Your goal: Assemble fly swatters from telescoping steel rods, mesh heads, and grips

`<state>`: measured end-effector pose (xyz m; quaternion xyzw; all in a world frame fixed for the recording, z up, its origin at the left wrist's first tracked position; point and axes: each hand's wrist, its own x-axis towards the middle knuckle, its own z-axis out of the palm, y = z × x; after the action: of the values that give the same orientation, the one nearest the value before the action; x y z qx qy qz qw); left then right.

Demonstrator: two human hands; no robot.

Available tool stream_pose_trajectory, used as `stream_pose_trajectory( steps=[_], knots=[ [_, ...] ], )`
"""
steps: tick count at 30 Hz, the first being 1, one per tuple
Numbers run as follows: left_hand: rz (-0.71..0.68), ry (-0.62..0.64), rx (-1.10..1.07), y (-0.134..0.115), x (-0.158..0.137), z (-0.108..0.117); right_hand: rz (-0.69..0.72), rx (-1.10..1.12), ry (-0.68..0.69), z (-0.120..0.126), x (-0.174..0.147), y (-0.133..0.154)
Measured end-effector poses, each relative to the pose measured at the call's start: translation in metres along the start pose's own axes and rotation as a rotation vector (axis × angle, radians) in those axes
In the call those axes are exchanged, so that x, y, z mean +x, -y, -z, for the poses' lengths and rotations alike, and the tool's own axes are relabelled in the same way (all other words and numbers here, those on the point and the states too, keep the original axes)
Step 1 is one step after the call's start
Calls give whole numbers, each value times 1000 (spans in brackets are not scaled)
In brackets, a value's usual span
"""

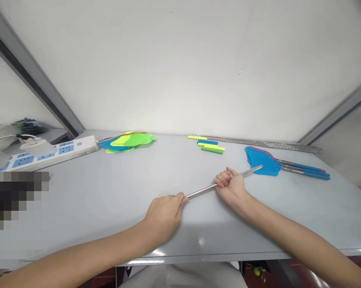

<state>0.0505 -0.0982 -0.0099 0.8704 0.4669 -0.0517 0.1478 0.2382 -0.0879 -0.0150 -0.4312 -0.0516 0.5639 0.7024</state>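
Note:
A thin metal rod slants up to the right across the front of the table, held between both hands. My left hand is closed round its near left end, and that end is hidden inside the fist. Further along, my right hand wraps its fingers round the rod, palm turned up. The rod's bare tip extends past it, in front of a stack of blue fly swatter heads. Swatters in that stack have metal shafts and blue handles pointing right.
Yellow, blue and green grip sleeves lie near the wall beside long metal rods. Loose swatter heads in green, yellow and blue are piled back left. A white power strip occupies the left side; a pixelated patch covers the left edge.

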Motion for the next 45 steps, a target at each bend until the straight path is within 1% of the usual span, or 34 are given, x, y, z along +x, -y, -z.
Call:
stream_pose_trajectory(
  steps=[4, 6, 9, 14, 16, 21, 25, 27, 30, 45],
  knots=[
    [-80, -29, -38, 3, 2, 1, -46, -16, 121, -2, 4, 15],
    [-123, -39, -55, 5, 3, 1, -90, 0, 162, -2, 5, 19],
    [-171, -41, -96, 9, 4, 2, -145, 25, 172, 0, 8, 21],
    [-205, -38, -251, 13, 5, 9, -157, 22, 158, 3, 11, 21],
    [-204, -3, -375, 15, 5, 13, -161, 38, 145, 4, 14, 22],
    [-154, 189, -780, 23, 11, 14, -208, 150, 78, 7, 24, 22],
    [-118, 271, -933, 32, 22, 6, -217, 193, 78, 9, 30, 19],
    [-111, 305, -970, 35, 25, 5, -216, 193, 88, 8, 31, 18],
    [-134, 341, -988, 37, 27, 6, -223, 197, 104, 8, 32, 17],
    [-148, 407, -973, 37, 26, 13, -233, 217, 150, 6, 34, 15]
  ],
)
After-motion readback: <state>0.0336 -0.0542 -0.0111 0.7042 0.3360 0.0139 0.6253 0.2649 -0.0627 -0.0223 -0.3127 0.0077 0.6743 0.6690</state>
